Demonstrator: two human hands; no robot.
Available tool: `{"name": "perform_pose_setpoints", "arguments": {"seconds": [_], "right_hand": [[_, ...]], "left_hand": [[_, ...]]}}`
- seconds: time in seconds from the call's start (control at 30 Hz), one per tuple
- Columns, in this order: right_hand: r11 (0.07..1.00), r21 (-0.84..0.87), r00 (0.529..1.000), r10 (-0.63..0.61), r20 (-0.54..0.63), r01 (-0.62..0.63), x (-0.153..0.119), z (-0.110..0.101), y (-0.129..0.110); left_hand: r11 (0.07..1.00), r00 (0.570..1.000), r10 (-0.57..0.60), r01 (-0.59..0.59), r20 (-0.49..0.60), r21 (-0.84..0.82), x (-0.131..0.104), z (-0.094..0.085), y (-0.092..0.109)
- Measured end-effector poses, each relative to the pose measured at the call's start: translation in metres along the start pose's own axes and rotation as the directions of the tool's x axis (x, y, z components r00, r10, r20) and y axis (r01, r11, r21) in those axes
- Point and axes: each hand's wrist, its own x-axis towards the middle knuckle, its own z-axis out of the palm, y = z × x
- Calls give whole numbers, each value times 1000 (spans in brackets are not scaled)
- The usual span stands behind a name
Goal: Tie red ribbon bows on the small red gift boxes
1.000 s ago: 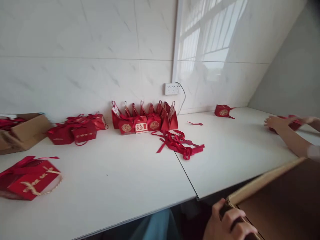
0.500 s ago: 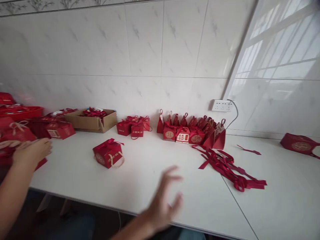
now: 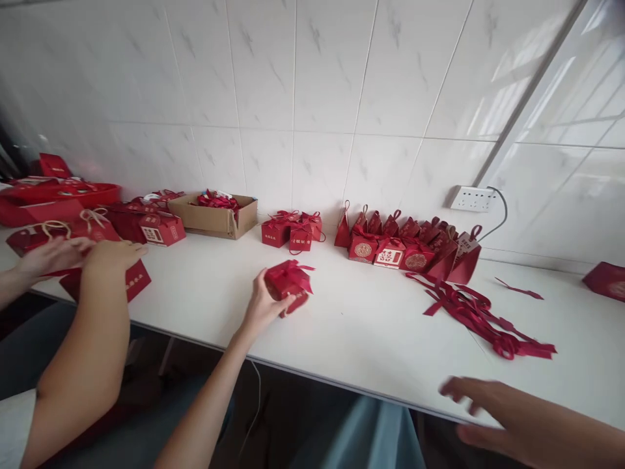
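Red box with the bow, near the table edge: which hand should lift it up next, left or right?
Left, most likely. The left hand is curled around the red box on the table. The right hand hovers open by the near edge, well apart from the box.

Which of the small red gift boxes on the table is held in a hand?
The ribboned red box alone at mid-table, gripped by the left hand; the other boxes sit untouched along the wall.
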Motion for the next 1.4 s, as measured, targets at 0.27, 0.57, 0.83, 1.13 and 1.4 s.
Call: {"name": "perform_pose_setpoints", "arguments": {"seconds": [0.27, 0.57, 0.83, 1.13, 1.4], "right_hand": [[994, 27, 941, -96, -325, 110, 50, 57, -37], [936, 329, 909, 25, -416, 125, 52, 94, -23], [889, 444, 943, 44, -330, 114, 40, 101, -24], [810, 580, 981, 33, -193, 87, 45, 90, -18], [411, 881, 929, 171, -328, 235, 59, 62, 7]], "left_hand": [[909, 766, 323, -87, 556, -408, -82, 63, 42], [820, 803, 569, -569, 177, -51, -107, 70, 88], [867, 873, 466, -483, 143, 126, -115, 63, 106], [942, 941, -117, 206, 318, -264, -93, 56, 86], [635, 941, -306, 315, 145, -705, -60, 44, 64]]}}
